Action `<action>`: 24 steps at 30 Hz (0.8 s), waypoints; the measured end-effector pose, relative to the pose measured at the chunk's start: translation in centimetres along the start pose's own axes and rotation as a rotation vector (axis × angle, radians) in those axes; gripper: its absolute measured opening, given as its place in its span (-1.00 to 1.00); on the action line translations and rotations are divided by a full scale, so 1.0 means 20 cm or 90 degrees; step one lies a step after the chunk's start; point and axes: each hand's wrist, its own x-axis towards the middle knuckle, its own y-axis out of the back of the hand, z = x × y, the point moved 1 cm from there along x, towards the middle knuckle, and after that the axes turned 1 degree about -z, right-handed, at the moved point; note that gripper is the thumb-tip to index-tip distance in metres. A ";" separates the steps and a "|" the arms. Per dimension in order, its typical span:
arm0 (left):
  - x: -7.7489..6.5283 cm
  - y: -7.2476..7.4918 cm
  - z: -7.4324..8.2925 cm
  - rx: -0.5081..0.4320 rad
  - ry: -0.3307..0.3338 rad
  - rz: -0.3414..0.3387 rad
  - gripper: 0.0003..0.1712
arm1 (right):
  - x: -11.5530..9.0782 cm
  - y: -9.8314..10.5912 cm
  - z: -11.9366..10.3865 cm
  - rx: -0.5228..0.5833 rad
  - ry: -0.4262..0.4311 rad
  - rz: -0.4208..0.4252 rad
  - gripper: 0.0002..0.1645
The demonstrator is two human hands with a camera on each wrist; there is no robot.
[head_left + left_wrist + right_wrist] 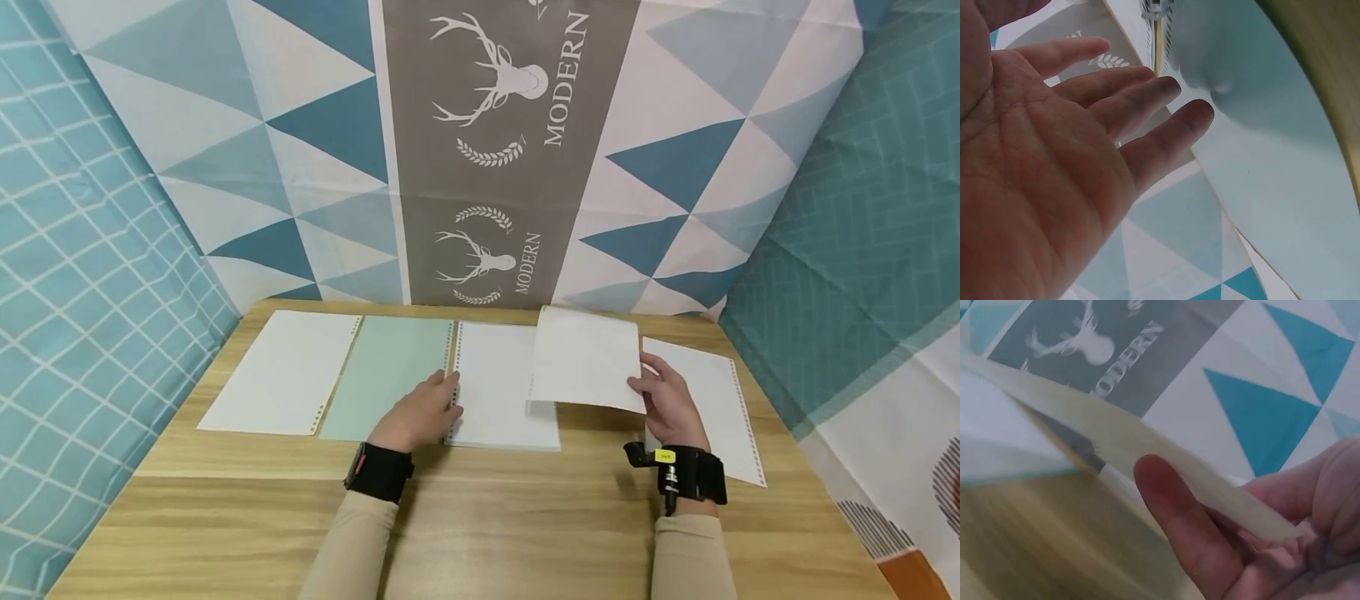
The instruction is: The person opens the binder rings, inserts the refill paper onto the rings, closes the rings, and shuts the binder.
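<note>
In the head view my right hand [669, 402] pinches the right edge of a white sheet of paper [587, 358], which is lifted and slightly bent above the table. The right wrist view shows that sheet [1085, 415] nearly edge-on, between the thumb and fingers of the right hand [1210, 550]. The lifted sheet overlaps the right side of a white stack of punched paper [498, 387]. At the stack's left, hole-punched edge lies my left hand [420, 412], beside a pale green sheet [392, 367]. Its fingers look extended in the left wrist view, holding nothing.
A white punched sheet [281, 371] lies at the far left of the wooden table [517, 517]. Another white sheet [705, 396] lies at the right, partly behind the right hand. Patterned cloth [480, 167] hangs behind the table and along both sides.
</note>
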 end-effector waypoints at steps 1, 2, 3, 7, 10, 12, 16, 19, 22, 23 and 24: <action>0.00 0.01 0.00 -0.001 0.001 0.001 -0.30 | 0.00 0.00 0.00 -0.002 0.007 -0.005 -0.23; 0.00 0.01 -0.01 -0.004 0.002 0.001 -0.29 | 0.01 0.00 0.00 -0.005 0.010 -0.013 -0.24; 0.00 0.02 -0.01 -0.005 0.002 0.002 -0.29 | 0.02 0.00 0.01 -0.014 0.011 -0.023 -0.25; 0.00 0.02 -0.02 -0.013 0.003 -0.002 -0.29 | 0.04 -0.02 0.06 -0.068 -0.012 -0.059 -0.26; 0.00 0.02 -0.02 -0.023 0.001 -0.001 -0.29 | 0.03 -0.04 0.07 -0.066 0.008 -0.076 -0.26; 0.00 0.02 -0.01 -0.023 -0.001 0.003 -0.28 | 0.03 -0.05 0.05 -0.056 0.026 -0.089 -0.27; 0.00 0.03 -0.01 -0.014 -0.009 0.019 -0.29 | 0.02 -0.09 0.00 -0.021 0.058 -0.125 -0.28; 0.00 0.04 -0.01 -0.011 -0.018 0.033 -0.29 | 0.01 -0.13 -0.02 0.002 0.068 -0.138 -0.32; 0.00 0.04 -0.01 -0.011 -0.026 0.042 -0.29 | 0.02 -0.15 -0.03 0.023 0.067 -0.147 -0.37; 0.00 0.04 -0.01 -0.010 -0.028 0.043 -0.29 | 0.01 -0.16 -0.03 0.026 0.064 -0.148 -0.38; 0.00 0.05 -0.01 -0.007 -0.029 0.046 -0.30 | 0.01 -0.17 -0.03 0.030 0.061 -0.148 -0.37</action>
